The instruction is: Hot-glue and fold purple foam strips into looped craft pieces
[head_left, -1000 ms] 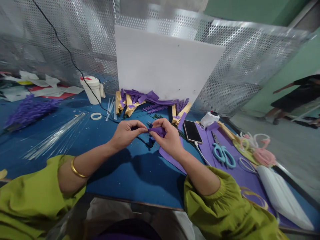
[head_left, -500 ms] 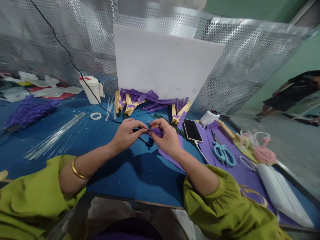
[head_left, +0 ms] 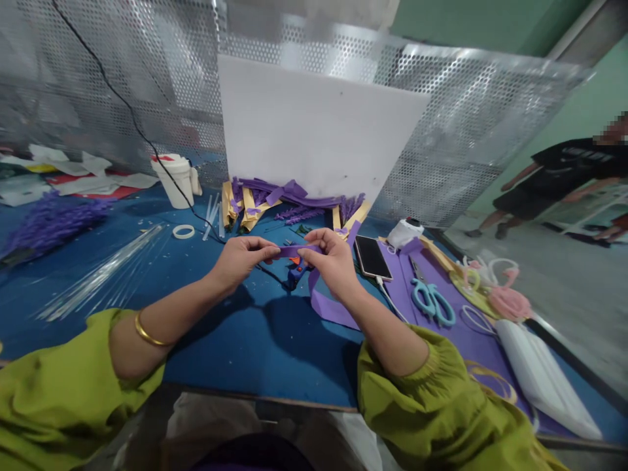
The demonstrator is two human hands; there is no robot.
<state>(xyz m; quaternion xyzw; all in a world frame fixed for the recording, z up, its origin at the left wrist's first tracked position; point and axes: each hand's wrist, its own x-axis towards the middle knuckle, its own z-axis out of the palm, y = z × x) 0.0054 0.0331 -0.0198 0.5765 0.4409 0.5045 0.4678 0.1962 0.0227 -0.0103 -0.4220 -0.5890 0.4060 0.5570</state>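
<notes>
A thin purple strip (head_left: 293,250) is stretched flat between two hands, just above the blue table (head_left: 235,340). The left hand (head_left: 240,258) pinches one end with its fingers (head_left: 267,250) closed on it. The right hand (head_left: 333,261) pinches the other end, and its fingers (head_left: 310,250) are closed on the strip too. From the right hand the purple strip bends down and joins a wider purple piece (head_left: 328,306) that lies on the table. Under the strip, between the hands, sits a small blue glue gun (head_left: 297,271) with an orange bit on it. Just beside the right hand lies a black phone (head_left: 371,256) with a white cable. Near the phone is a purple sheet (head_left: 441,327), and teal scissors (head_left: 432,299) lie on it. A pink flower (head_left: 507,302) and a long white roll (head_left: 542,379) are farther right. Behind the hands, a heap of purple and yellow strips (head_left: 275,196) leans by a big white board (head_left: 314,134). To the left are a white cup (head_left: 174,180), a small ring of tape (head_left: 183,231), clear thin sticks (head_left: 98,275) and a fluffy purple pile (head_left: 49,219). A person in black (head_left: 564,176) is well apart, at the far right.
</notes>
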